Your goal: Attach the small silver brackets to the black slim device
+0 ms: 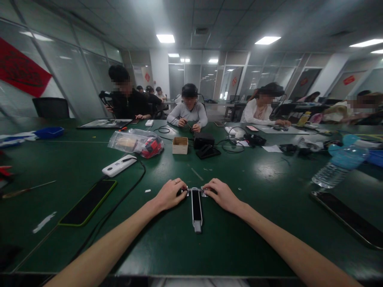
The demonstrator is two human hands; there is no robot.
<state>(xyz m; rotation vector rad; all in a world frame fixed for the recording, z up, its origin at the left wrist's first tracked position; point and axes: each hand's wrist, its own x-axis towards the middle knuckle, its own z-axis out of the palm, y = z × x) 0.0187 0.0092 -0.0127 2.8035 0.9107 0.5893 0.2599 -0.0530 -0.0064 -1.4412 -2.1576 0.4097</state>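
A slim, long device (196, 207) with a white rim, a black face and a pale plug-like end lies on the green table, its plug end towards me. Small shiny pieces stick out on both sides of its far end. My left hand (171, 194) pinches the shiny piece on the left (187, 191) between thumb and fingertips. On the other side, my right hand (222, 194) has its fingertips closed on the matching piece (204, 192). The fingers partly hide both pieces, so their exact kind does not show.
Left of me lie a green-edged phone (89, 202), a white device with a cable (119, 165) and a screwdriver (28, 189). Ahead are a plastic bag (136, 142) and a small box (180, 146). A bottle (339, 165) and phone (348, 219) lie right. Several people sit opposite.
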